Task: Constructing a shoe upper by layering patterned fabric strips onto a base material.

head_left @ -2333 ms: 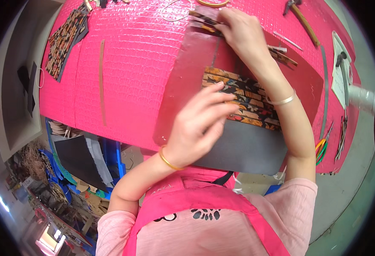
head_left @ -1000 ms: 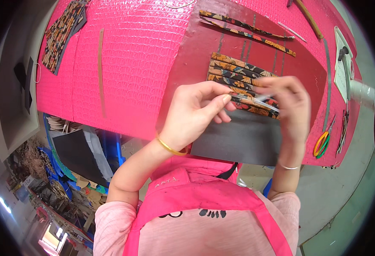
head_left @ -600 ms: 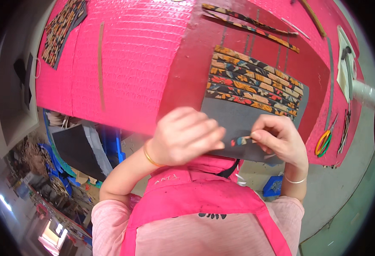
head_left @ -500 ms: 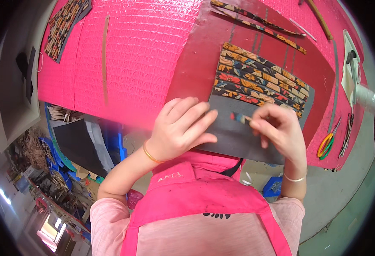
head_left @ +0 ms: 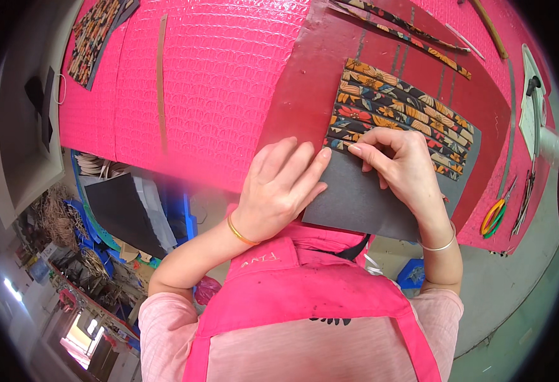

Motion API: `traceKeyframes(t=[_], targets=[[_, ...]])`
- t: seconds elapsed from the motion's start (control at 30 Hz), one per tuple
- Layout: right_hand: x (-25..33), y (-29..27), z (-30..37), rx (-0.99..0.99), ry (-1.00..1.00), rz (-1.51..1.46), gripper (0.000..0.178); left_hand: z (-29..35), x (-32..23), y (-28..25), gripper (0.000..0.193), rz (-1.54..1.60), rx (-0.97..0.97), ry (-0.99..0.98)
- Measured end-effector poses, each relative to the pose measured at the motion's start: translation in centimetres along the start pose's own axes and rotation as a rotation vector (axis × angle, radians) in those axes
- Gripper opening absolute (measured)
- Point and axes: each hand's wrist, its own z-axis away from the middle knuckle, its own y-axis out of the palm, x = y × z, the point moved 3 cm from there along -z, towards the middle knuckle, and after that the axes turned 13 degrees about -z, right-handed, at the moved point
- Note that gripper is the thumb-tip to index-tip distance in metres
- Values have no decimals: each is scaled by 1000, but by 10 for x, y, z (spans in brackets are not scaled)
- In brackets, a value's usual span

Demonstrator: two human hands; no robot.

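A dark grey sheet (head_left: 362, 204) bears a row of folded floral fabric strips (head_left: 397, 105) lying side by side. Along the row's near edge lies another floral strip (head_left: 340, 146), its left end near the row's left edge. Thumb and forefinger of my right hand (head_left: 397, 162) pinch this strip, and the hand hides much of its length. My left hand (head_left: 283, 188) rests at the sheet's left side with fingers stretched out. Its forefinger tip is at the strip's left end; whether it presses on it I cannot tell.
Under the sheet is a dark red board (head_left: 286, 95) on a pink table covering (head_left: 222, 76). Loose floral strips (head_left: 419, 48) lie beyond the row. A brown flat strip (head_left: 162, 83) is at left, more floral pieces (head_left: 98, 38) far left, scissors (head_left: 495, 216) at right.
My right hand has carried the strip's end up and left from over the bare grey sheet to the near edge of the row. The left hand stays beside the sheet, fingers still stretched.
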Motion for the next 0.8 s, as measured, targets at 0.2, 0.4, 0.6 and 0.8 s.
traceKeyframes(t=[0.2,0.4,0.6,0.8], targets=[[8,-6,13,-151,-138,327,28,-5,-3,-2,40,-202,108,125],[-30,-68,69,-282,186,186,30,-7,-1,-5,37,-169,164,157],[-59,-76,65,-442,59,-10,22,-12,-4,-8,40,-137,210,148],[-52,-77,63,-428,61,100,25,-28,-38,0,40,-252,118,37]])
